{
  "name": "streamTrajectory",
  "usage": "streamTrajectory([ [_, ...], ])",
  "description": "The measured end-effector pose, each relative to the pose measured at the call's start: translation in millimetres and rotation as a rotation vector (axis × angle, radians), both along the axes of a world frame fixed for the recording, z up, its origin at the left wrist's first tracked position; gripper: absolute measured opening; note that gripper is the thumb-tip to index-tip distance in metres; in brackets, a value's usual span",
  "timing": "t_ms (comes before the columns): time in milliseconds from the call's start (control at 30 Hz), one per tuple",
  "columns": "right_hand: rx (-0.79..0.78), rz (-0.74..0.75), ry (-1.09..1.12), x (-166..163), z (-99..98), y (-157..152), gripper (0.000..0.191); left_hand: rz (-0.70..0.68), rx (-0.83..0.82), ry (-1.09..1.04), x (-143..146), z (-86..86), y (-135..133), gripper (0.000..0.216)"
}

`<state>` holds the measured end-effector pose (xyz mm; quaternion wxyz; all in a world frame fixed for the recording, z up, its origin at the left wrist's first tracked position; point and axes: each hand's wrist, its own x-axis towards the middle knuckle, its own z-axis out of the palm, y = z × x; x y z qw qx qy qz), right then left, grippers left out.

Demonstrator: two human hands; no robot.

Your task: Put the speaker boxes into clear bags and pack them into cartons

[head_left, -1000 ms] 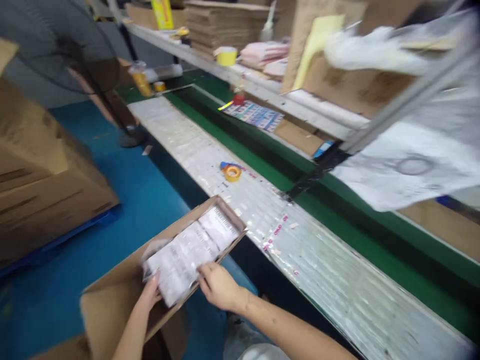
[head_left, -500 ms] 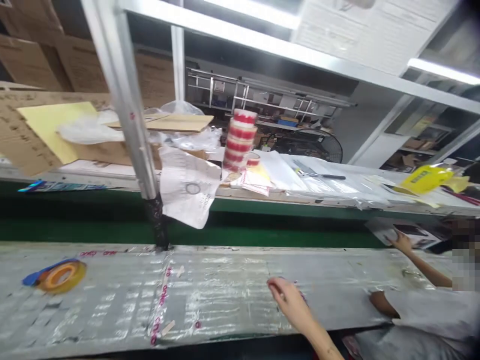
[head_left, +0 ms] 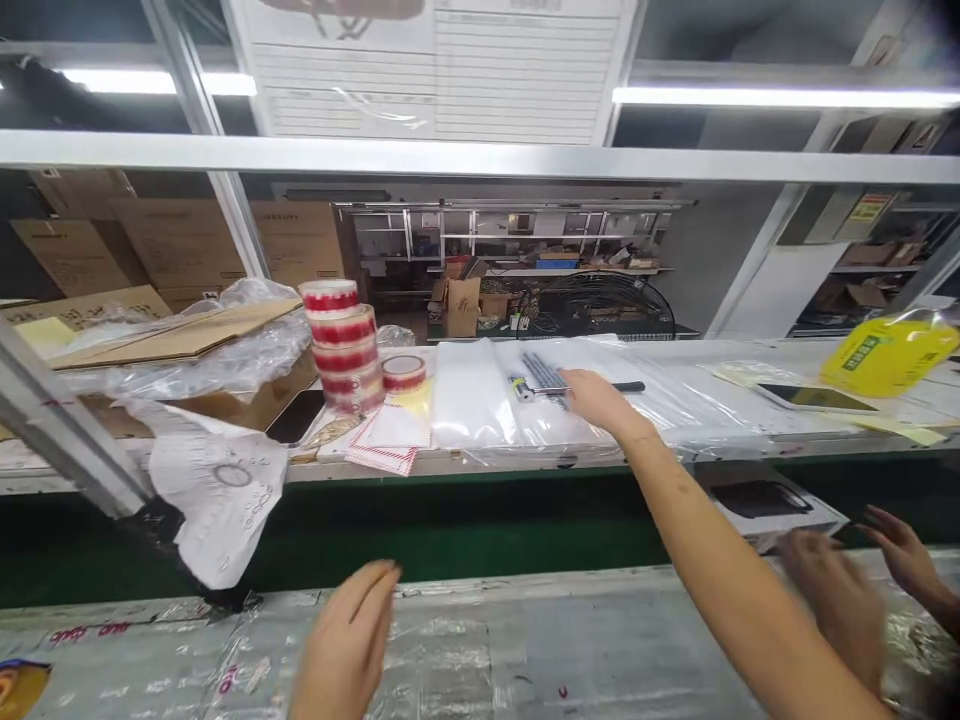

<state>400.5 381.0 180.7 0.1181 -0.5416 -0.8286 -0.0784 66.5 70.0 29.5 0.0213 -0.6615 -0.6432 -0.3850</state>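
My right hand [head_left: 600, 405] reaches over the raised shelf, on or just above a small hammer [head_left: 628, 387] with a black handle and silver head. Its fingers are largely hidden, so I cannot tell whether they grip the handle. Beneath the hammer lie clear plastic bags [head_left: 472, 395] and a grey patterned strip [head_left: 541, 368]. My left hand [head_left: 349, 640] hovers over the plastic-covered near bench [head_left: 570, 640], fingers loosely bent, with nothing visible in it. Left of the bags stand a stack of red-and-white tape rolls [head_left: 345, 350] and a single tape roll [head_left: 403, 373].
A co-worker's hands [head_left: 840, 590] are at the right, near a white box [head_left: 772, 505]. A metal post [head_left: 67, 420] with a hanging paper [head_left: 225, 490] stands left. A green strip [head_left: 450, 520] runs between shelf and bench. A yellow pouch [head_left: 889, 355] lies far right.
The view has levelled and shifted toward the shelf. My right hand has gone from above the bench to the hammer on the shelf. My left hand has come into view.
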Motion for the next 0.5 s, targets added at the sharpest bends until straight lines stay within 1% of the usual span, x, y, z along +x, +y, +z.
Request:
streamTrajectory([
  [33, -0.059, 0.027, -0.069, 1, 2.8, 13, 0.043, -0.089, 0.054, 0.138, 22, 26.7, 34, 0.035],
  [100, -0.098, 0.084, -0.124, 3, 3.1, 29, 0.034, -0.210, 0.091, 0.357, 66, 79.0, 102, 0.040],
  [133, -0.096, 0.104, -0.145, 4, 1.8, 33, 0.031, -0.233, 0.056, 0.440, 84, 101.5, 132, 0.041],
  [167, -0.089, 0.119, -0.162, 5, 0.4, 35, 0.030, -0.260, -0.021, 0.529, 99, 119.9, 156, 0.042],
  [200, -0.078, 0.130, -0.174, 6, -0.9, 36, 0.031, -0.280, -0.118, 0.607, 111, 133.6, 175, 0.045],
  [233, -0.069, 0.139, -0.184, 8, -1.6, 36, 0.032, -0.289, -0.211, 0.663, 119, 142.7, 188, 0.047],
  [267, -0.064, 0.147, -0.191, 9, -1.6, 37, 0.032, -0.292, -0.290, 0.696, 124, 147.8, 196, 0.047],
  [333, -0.055, 0.161, -0.203, 13, 0.2, 40, 0.032, -0.280, -0.374, 0.688, 127, 150.1, 202, 0.042],
  [433, -0.044, 0.170, -0.208, 20, 6.9, 49, 0.036, -0.198, -0.391, 0.636, 120, 149.5, 200, 0.027],
  [500, -0.044, 0.166, -0.203, 26, 12.1, 58, 0.039, -0.127, -0.374, 0.629, 109, 152.7, 199, 0.019],
])
